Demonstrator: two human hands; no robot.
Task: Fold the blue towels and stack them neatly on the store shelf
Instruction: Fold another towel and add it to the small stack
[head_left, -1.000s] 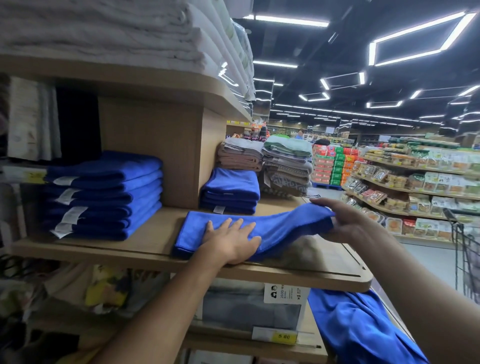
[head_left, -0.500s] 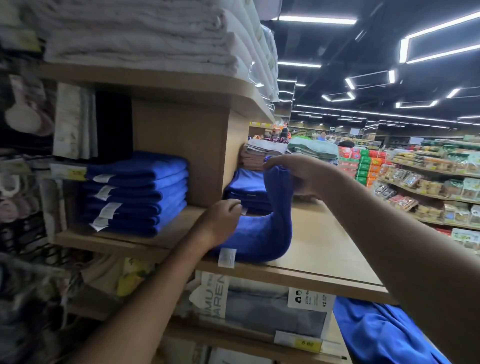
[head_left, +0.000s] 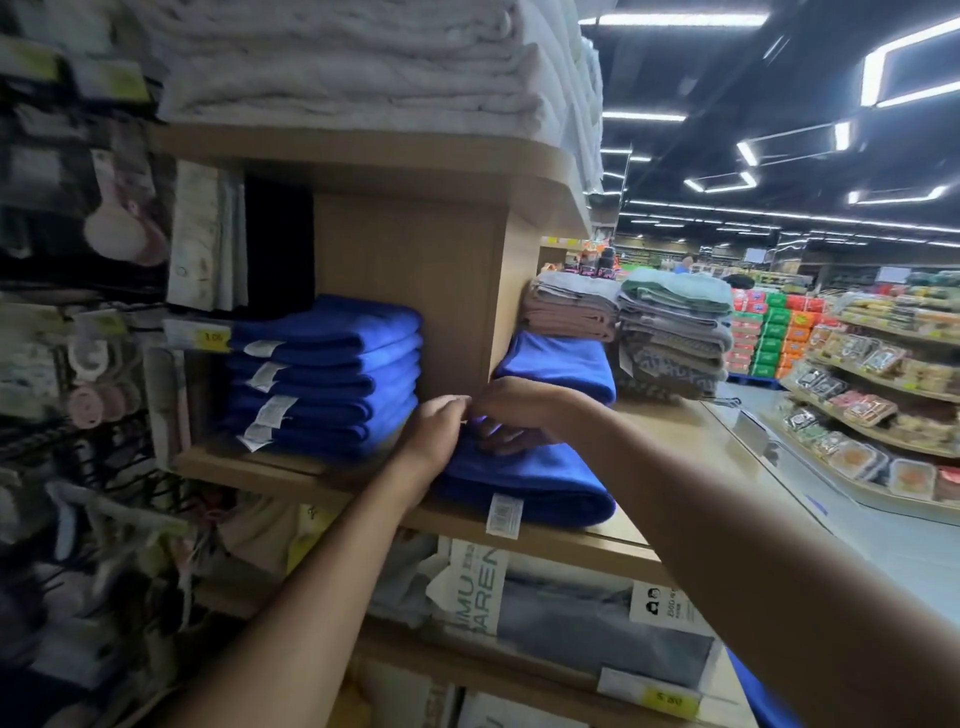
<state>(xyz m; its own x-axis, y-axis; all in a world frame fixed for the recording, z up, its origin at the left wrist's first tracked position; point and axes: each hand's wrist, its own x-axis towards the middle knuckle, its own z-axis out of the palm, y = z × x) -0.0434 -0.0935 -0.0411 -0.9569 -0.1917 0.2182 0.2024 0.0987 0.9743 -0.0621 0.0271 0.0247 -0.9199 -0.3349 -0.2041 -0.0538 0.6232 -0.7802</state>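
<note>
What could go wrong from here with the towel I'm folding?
1. The blue towel lies at the front edge of the shelf, its label hanging over; a tug could slide it off.
2. The left hand and right hand pinch only its far corner, so the layers may splay when lifted.
3. The blue stack sits left of the wooden divider; carrying the towel across could snag there.

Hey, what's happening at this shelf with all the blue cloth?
A person is folding a blue towel on a store's wooden shelf. The left hand and right hand meet at the towel's far edge and grip it, fingers curled. The towel lies doubled over near the shelf's front, its white tag hanging over the edge. It is not yet on a pile. A stack of folded blue towels sits in the compartment to the left, and a smaller blue pile lies behind the hands.
</note>
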